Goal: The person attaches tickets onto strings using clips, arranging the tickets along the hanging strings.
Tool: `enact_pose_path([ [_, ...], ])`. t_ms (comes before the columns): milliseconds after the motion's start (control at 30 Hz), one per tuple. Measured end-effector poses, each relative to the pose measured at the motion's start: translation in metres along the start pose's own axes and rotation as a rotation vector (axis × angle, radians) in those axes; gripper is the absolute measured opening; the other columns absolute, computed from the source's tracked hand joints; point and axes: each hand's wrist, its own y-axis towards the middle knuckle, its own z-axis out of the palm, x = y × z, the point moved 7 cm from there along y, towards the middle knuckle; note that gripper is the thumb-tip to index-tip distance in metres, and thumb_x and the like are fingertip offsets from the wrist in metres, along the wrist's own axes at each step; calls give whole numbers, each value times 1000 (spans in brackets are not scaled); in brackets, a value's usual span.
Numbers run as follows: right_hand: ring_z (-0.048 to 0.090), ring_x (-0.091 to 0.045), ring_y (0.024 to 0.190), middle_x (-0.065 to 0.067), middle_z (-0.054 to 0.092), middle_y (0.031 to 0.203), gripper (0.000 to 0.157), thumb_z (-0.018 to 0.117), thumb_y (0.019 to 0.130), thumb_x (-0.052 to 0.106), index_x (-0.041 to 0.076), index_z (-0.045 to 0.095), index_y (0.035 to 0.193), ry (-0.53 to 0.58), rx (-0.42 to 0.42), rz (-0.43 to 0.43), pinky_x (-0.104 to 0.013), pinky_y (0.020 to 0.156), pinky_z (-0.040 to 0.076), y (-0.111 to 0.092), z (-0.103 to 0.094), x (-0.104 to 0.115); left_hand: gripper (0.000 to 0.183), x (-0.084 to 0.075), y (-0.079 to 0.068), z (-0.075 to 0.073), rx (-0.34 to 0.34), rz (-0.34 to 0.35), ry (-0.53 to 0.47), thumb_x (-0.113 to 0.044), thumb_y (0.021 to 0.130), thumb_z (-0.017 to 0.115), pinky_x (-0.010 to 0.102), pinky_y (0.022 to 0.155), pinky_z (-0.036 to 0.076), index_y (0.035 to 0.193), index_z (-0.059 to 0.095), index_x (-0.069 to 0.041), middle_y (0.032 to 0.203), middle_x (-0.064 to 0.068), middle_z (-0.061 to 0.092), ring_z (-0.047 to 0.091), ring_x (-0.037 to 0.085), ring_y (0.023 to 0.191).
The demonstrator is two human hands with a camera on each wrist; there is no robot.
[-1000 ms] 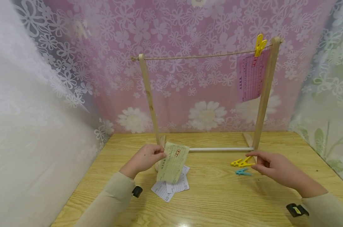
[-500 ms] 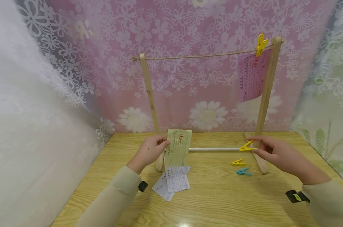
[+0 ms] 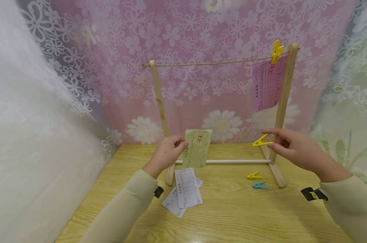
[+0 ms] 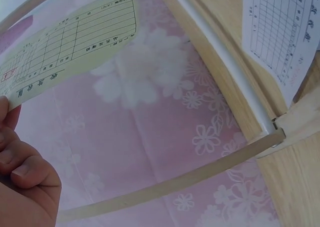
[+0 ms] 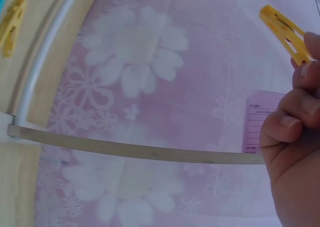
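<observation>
The left hand (image 3: 166,152) had the left edge of the green slip (image 3: 197,148) pinched between thumb and finger; the slip stood almost upright, its long axis leaning only slightly. The right hand (image 3: 298,150) pinched a yellow clip (image 3: 260,141) by its handle end, thumb and finger somewhat apart. This clip was to the right of the slip, well apart from it, its nose pointing left. The rope (image 3: 207,63) ran above both, crosswise to the slip.

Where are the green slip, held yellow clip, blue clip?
Green slip (image 3: 197,150), head view: middle of its printed face.
Held yellow clip (image 3: 259,142), head view: middle of its body.
Blue clip (image 3: 258,185), head view: middle of its body.
</observation>
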Motion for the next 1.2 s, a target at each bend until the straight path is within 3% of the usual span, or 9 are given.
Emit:
enact_pose_path([
  [167, 38, -7, 51, 13, 51, 70, 42, 70, 97, 11, 17, 61, 138, -51, -55, 5, -26, 49, 35, 12, -13, 8, 23, -8, 10, -2, -12, 35, -29, -33, 104, 60, 30, 49, 34, 90, 67, -16, 62, 1, 47, 35, 14, 48],
  [467, 36, -8, 49, 10, 50, 70, 46, 72, 94, 6, 14, 61, 138, -109, -143, -52, -25, 48, 32, 37, -36, 28, 24, -27, 25, -5, -56, 95, 29, -35, 105, 58, 31, 52, 37, 90, 68, -18, 66, -1, 55, 40, 14, 51],
  [633, 34, -8, 50, 8, 48, 69, 46, 73, 93, 6, 13, 62, 137, -166, -185, -84, -24, 48, 30, 53, -50, 40, 22, -38, 35, -6, -66, 105, 41, -35, 105, 58, 31, 53, 39, 100, 72, -19, 71, -3, 60, 42, 14, 54],
  [767, 35, -9, 51, 7, 46, 66, 45, 73, 94, 7, 12, 62, 138, -213, -196, -101, -25, 49, 30, 65, -60, 49, 23, -45, 43, -8, -78, 117, 33, -35, 105, 57, 31, 54, 39, 105, 73, -19, 74, -1, 62, 42, 14, 55],
  [1000, 34, -13, 48, 0, 45, 64, 38, 67, 99, 11, 11, 63, 137, -276, -213, -94, -25, 48, 32, 86, -88, 66, 22, -59, 56, -13, -128, 158, 23, -29, 107, 55, 30, 56, 39, 99, 71, -15, 65, 1, 54, 40, 15, 53],
  [1200, 34, -16, 50, -2, 44, 64, 32, 65, 101, 19, 17, 67, 134, -375, -198, -99, -27, 47, 33, 107, -107, 81, 23, -70, 72, -15, -134, 138, 51, -31, 107, 55, 29, 60, 40, 102, 71, -16, 69, 0, 57, 44, 15, 57],
])
